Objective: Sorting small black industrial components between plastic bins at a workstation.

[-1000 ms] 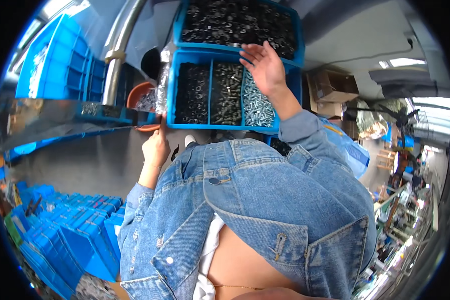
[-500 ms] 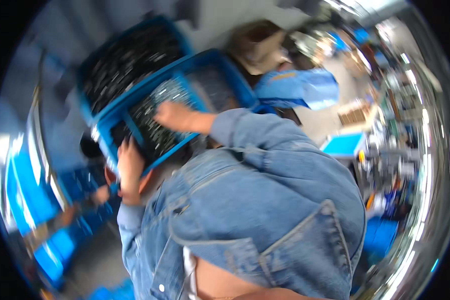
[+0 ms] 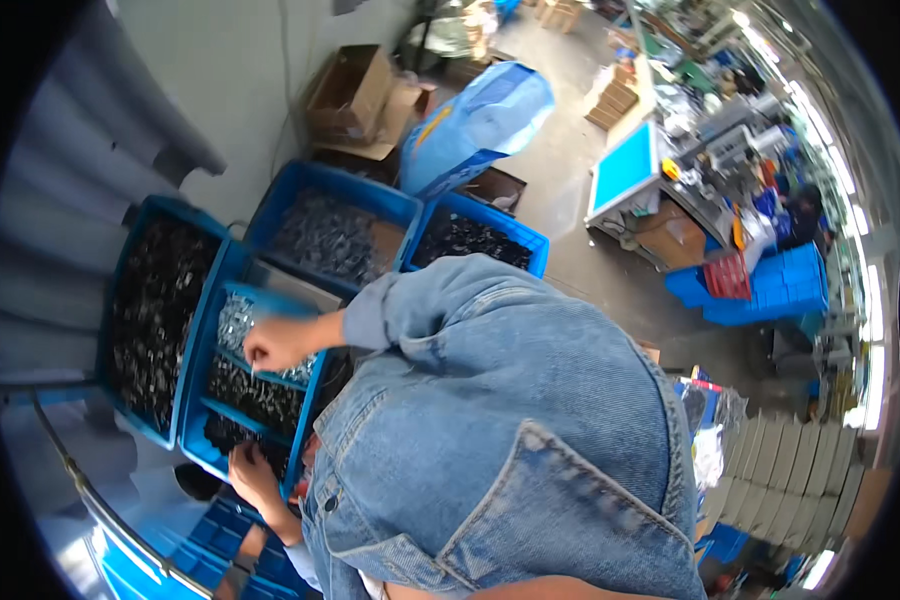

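A blue divided bin (image 3: pixel 312 392) stands in front of me. One compartment has silvery metal pieces (image 3: pixel 236 318), the middle one dark shiny pieces (image 3: pixel 270 400), and the nearest one black pieces (image 3: pixel 224 432). Over the border between the silvery and dark pieces is my right hand (image 3: pixel 278 343), slightly blurred, its fingers pinched together; a tiny light thing seems to show at the fingertips, too small to name. My left hand (image 3: pixel 256 478) is at the nearest compartment with fingers curled in at the black pieces. What it grips is hidden.
A long blue bin of dark pieces (image 3: pixel 155 320) stands on the left. Beyond are a blue bin of grey pieces (image 3: pixel 330 235) and another of black pieces (image 3: pixel 470 240). A cardboard box (image 3: pixel 350 95), a blue bag (image 3: pixel 475 125) and a workbench (image 3: pixel 625 175) are farther off.
The view has swung, so the bins appear turned and lower, and the bin of black pieces beyond now shows. My right hand stays over the divided bin, my left at its nearest compartment.
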A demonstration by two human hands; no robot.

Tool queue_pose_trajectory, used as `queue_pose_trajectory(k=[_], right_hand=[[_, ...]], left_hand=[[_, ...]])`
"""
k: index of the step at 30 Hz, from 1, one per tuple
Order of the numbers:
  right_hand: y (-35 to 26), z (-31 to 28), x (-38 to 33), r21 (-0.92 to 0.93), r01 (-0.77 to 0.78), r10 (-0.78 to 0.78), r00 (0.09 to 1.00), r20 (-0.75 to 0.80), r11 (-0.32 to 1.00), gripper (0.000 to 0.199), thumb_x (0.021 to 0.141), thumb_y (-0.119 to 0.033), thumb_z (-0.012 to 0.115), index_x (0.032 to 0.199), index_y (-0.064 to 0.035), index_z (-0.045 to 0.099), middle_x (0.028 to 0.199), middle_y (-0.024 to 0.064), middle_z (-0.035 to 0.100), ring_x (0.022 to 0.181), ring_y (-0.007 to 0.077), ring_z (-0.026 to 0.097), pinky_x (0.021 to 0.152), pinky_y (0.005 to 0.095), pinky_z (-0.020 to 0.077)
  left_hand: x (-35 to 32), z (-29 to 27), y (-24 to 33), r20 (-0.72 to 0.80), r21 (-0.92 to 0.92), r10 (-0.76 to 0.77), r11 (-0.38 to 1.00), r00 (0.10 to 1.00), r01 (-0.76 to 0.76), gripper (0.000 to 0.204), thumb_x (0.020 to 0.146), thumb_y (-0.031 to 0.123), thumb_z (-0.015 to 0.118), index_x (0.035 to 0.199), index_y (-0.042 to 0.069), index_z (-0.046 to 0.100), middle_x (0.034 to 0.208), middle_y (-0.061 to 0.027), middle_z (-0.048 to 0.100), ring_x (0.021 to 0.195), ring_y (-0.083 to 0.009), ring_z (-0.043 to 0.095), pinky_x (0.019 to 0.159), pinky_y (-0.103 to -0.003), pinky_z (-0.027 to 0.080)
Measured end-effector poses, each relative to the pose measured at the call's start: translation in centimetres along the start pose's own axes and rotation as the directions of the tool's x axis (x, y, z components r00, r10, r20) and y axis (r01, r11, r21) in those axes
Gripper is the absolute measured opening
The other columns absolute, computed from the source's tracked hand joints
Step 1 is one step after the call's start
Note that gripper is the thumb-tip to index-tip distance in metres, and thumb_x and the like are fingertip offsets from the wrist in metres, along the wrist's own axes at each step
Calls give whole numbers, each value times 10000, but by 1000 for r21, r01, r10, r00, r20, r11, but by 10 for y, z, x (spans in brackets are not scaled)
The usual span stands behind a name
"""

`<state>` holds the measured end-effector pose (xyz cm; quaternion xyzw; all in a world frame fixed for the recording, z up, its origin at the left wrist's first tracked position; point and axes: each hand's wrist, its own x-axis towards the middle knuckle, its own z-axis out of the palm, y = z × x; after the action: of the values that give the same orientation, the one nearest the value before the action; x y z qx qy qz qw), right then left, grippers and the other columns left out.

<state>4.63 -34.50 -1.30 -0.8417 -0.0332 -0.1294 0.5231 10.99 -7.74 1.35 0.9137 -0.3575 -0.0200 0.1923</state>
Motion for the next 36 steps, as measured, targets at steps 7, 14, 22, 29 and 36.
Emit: queue_pose_trajectory(k=[7, 14, 22, 29, 36], right_hand=[[-17, -76, -3, 859, -485, 551, 767, 328, 165, 142, 816, -143, 543, 870, -33, 613, 847, 84, 630, 609, 157, 534, 602, 309, 477], [-36, -54, 44, -242, -111, 163, 965, 205, 964, 130, 782, -161, 604, 777, -32, 620, 697, 83, 615, 568, 204, 565, 517, 355, 459], [-10, -16, 34, -617, 421, 28, 811, 584, 665, 178, 802, -194, 596, 806, -17, 610, 773, 173, 644, 765, 353, 632, 632, 442, 518], [-8, -35, 39, -283, -31, 190, 812, 552, 959, 143, 809, -172, 536, 766, -41, 573, 694, 95, 611, 615, 193, 580, 497, 350, 468], [-47, -97, 73, 492, -841, 175, 532, 829, 225, 242, 860, -274, 502, 709, -85, 493, 626, -30, 391, 502, 75, 315, 409, 201, 291]], left_hand=[[-9, -33, 33, -159, -421, -263, 890, 952, 175, 68, 834, 44, 606, 889, 30, 644, 699, -92, 629, 642, -101, 603, 604, -250, 473], [-33, -35, 32, -182, -777, -528, 594, 830, 208, 106, 823, 49, 631, 916, -2, 634, 774, -32, 626, 705, -70, 561, 606, -197, 439], [-18, -25, 31, 351, -907, -436, -377, 829, 186, 144, 843, 115, 582, 943, 15, 606, 704, -7, 546, 598, -99, 490, 567, -195, 397], [43, -5, 36, 94, -627, -411, 683, 907, 375, 111, 789, 110, 561, 801, 39, 645, 836, -60, 602, 733, -197, 580, 568, -297, 470], [71, 22, 56, 19, 411, -223, 890, 975, 196, 96, 711, 128, 624, 764, 58, 662, 869, -101, 633, 839, -253, 633, 646, -358, 537]])
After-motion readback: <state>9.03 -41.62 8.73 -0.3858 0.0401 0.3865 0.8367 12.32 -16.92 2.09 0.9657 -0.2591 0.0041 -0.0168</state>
